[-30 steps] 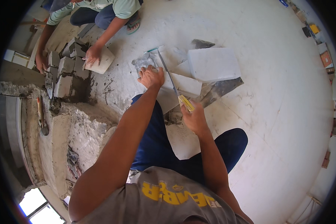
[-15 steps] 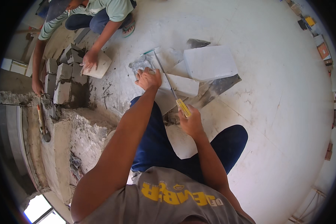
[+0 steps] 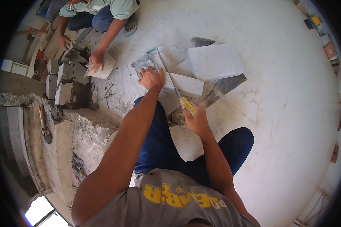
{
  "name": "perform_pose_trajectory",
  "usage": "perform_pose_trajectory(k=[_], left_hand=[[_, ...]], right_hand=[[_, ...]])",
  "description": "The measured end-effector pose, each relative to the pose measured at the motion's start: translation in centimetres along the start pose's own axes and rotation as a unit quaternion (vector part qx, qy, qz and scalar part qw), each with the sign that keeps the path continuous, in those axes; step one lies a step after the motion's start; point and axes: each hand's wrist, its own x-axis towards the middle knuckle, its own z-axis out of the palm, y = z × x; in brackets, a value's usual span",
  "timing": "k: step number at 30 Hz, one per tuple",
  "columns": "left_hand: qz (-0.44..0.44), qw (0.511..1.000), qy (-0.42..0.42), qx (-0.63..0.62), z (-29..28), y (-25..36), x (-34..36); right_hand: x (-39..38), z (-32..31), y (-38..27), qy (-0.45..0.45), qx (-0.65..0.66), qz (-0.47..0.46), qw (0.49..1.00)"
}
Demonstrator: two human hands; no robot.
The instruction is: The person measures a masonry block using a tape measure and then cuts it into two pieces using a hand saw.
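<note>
Left hand: pressed flat on pale tile, unchanged.
Right hand: fist gripping yellow-handled saw, drawn slightly back.
Cut: continuing.

a long thin metal blade with a yellow handle lies slanted across the pale floor, handle end gripped in the right hand, blade running up and left toward a greenish tip; beneath it a white rectangular block lies flat, tilted; the left hand presses a crumpled grey-clear plastic scrap just beside the block's left end
</note>
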Motion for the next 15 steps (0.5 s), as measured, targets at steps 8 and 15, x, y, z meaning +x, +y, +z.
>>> perform_pose_trajectory(k=[8, 15], left_hand=[[-0.009, 1.0, 0.01, -0.016, 0.2, 0.0, -0.1], [0.003, 1.0, -0.006, -0.01, 0.1, 0.0, -0.2]], right_hand=[[-14.8, -7.1, -4.0, -0.021, 0.06, 0.118, 0.991], [-1.2, -0.3, 1.7, -0.027, 0.007, 0.034, 0.999]])
